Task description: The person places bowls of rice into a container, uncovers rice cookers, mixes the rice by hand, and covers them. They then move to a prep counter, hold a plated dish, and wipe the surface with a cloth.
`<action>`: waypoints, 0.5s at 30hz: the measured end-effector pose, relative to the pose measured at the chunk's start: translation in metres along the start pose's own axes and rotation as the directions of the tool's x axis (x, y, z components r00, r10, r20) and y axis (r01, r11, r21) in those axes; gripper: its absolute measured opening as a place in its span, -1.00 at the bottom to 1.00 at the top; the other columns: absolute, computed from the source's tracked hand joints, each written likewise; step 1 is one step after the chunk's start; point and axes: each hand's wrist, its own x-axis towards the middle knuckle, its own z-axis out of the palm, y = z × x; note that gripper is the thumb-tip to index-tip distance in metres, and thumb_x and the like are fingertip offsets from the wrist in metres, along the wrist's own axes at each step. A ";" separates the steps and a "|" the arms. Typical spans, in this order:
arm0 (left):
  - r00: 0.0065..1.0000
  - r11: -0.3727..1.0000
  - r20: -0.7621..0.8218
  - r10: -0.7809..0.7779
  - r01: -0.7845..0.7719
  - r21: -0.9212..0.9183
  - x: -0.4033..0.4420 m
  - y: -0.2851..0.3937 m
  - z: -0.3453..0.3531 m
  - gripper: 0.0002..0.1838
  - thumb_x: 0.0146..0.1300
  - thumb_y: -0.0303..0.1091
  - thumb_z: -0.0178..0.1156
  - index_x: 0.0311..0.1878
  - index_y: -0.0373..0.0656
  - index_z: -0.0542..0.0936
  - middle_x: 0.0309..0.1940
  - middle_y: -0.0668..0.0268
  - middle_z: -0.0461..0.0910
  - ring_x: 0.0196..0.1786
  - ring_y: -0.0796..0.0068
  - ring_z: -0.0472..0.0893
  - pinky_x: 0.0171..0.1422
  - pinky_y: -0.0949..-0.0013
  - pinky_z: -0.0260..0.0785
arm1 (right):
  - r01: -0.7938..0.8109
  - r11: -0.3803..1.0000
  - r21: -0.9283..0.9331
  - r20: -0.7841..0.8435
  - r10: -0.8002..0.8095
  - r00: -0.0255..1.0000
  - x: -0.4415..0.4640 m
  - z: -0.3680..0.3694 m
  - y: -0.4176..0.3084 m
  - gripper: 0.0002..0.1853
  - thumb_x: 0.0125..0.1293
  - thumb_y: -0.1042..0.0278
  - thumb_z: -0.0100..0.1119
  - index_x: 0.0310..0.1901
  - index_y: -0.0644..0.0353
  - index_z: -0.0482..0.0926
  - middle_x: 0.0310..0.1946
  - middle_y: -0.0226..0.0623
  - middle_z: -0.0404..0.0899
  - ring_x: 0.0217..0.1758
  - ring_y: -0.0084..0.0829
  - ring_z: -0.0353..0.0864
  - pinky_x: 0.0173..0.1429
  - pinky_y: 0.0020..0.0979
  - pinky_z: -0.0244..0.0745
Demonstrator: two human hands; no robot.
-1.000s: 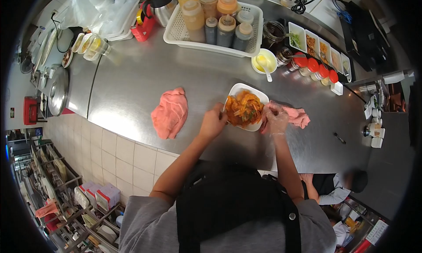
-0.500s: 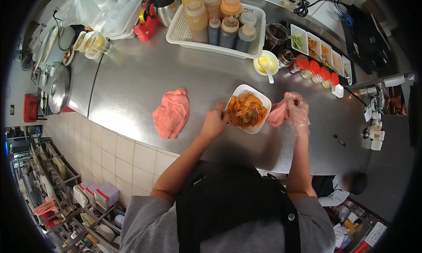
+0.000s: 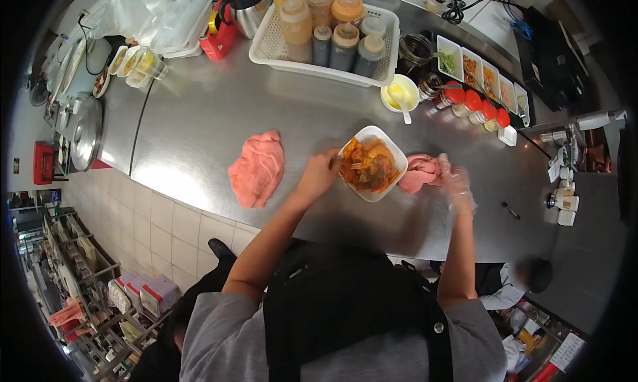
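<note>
A white square dish (image 3: 397, 149) of orange-red food (image 3: 369, 164) is at the middle of the steel counter. My bare left hand (image 3: 321, 171) grips the dish by its left rim, fingers closed. On the right, my right hand (image 3: 456, 184) wears a clear plastic glove and touches the right end of a crumpled pink cloth (image 3: 420, 173); blur hides whether its fingers are pinched on it. Another pink cloth (image 3: 256, 169) lies to the left of my left hand.
A white basket (image 3: 286, 64) of squeeze bottles stands at the back, beside a white bowl (image 3: 401, 95) with a spoon. Red-lidded jars (image 3: 472, 100) line the back right. Another person (image 3: 512, 284) is at lower right; a dark shoe (image 3: 219, 249) shows at lower left.
My right hand has moved from the dish to the right-hand cloth, which now lies bunched. The dish has shifted and turned slightly. A dark-clothed person has appeared at lower left.
</note>
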 end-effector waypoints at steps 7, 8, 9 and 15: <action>1.000 1.000 -0.009 -0.020 0.020 0.001 -0.002 0.000 0.001 -0.70 0.29 -0.48 0.03 0.05 -0.27 0.57 -0.49 0.04 0.62 -0.47 0.35 0.65 -0.28 0.31 0.46 | 0.069 0.881 0.469 0.174 -0.169 0.970 -0.051 -0.002 -0.001 -0.78 0.16 0.23 0.39 -0.28 0.19 0.63 -0.41 -0.43 0.54 -0.47 -0.50 0.48 -0.36 -0.46 0.41; 1.000 1.000 -0.012 -0.007 0.007 0.003 -0.002 0.001 0.001 -0.70 0.29 -0.48 0.03 0.05 -0.27 0.57 -0.49 0.04 0.62 -0.46 0.34 0.66 -0.28 0.31 0.47 | -0.054 0.801 0.596 0.203 -0.086 0.975 -0.069 -0.020 -0.023 -0.80 0.15 0.28 0.40 -0.26 0.16 0.63 -0.38 -0.48 0.53 -0.45 -0.58 0.46 -0.38 -0.52 0.38; 1.000 1.000 -0.015 0.006 -0.006 0.004 -0.002 0.002 0.001 -0.71 0.29 -0.48 0.03 0.05 -0.26 0.57 -0.49 0.04 0.63 -0.45 0.33 0.67 -0.27 0.31 0.48 | -0.171 0.691 0.702 0.244 -0.008 0.970 -0.080 -0.030 -0.035 -0.80 0.13 0.33 0.42 -0.23 0.13 0.63 -0.36 -0.53 0.53 -0.44 -0.66 0.44 -0.40 -0.58 0.35; 0.999 0.998 -0.031 0.029 -0.027 0.058 -0.003 0.001 0.001 -0.71 0.30 -0.44 0.04 0.05 -0.26 0.57 -0.48 0.05 0.63 -0.45 0.30 0.67 -0.26 0.30 0.48 | 0.445 0.737 0.509 -0.292 -0.338 0.895 -0.075 -0.044 -0.038 -0.87 0.18 0.41 0.37 -0.27 0.16 0.61 -0.13 -0.41 0.54 -0.19 -0.58 0.51 -0.16 -0.50 0.46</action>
